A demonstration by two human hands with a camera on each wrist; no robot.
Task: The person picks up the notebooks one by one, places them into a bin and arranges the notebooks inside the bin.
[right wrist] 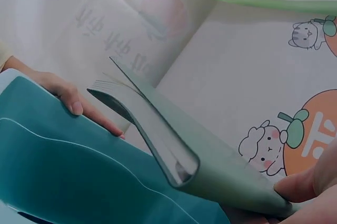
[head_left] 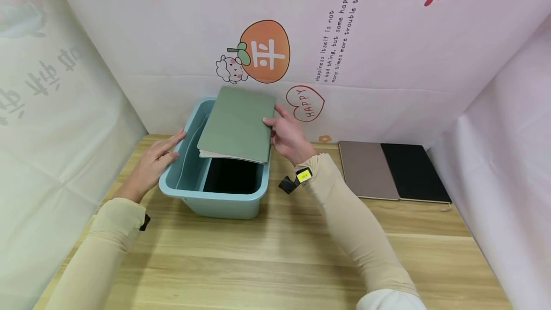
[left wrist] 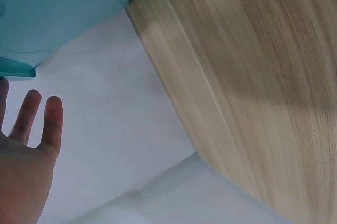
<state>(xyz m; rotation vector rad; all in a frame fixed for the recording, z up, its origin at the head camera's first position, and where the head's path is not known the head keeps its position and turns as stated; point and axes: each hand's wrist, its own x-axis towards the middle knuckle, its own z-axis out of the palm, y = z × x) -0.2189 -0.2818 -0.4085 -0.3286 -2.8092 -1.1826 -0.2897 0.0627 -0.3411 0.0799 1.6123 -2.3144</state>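
A green notebook [head_left: 241, 123] is held over the light blue plastic bin [head_left: 228, 196] by my right hand [head_left: 292, 135], thumb on the cover at its right edge. In the right wrist view its covers stand slightly apart, with the white pages [right wrist: 152, 124] showing between them. My left hand [head_left: 152, 164] rests on the bin's left rim, fingers fairly straight. From the left wrist view, fingers [left wrist: 51, 121] of that hand extend just below the rim. Inside the bin lies something flat and black [head_left: 232, 176], partly hidden under the notebook.
To the right on the wooden table [head_left: 258, 262] lie a grey-brown notebook [head_left: 368, 171] and a black notebook [head_left: 415, 171], side by side. White printed cloth [head_left: 387, 61] hangs behind the bin and along both sides. A dark strap end [head_left: 288, 185] dangles from the right wrist.
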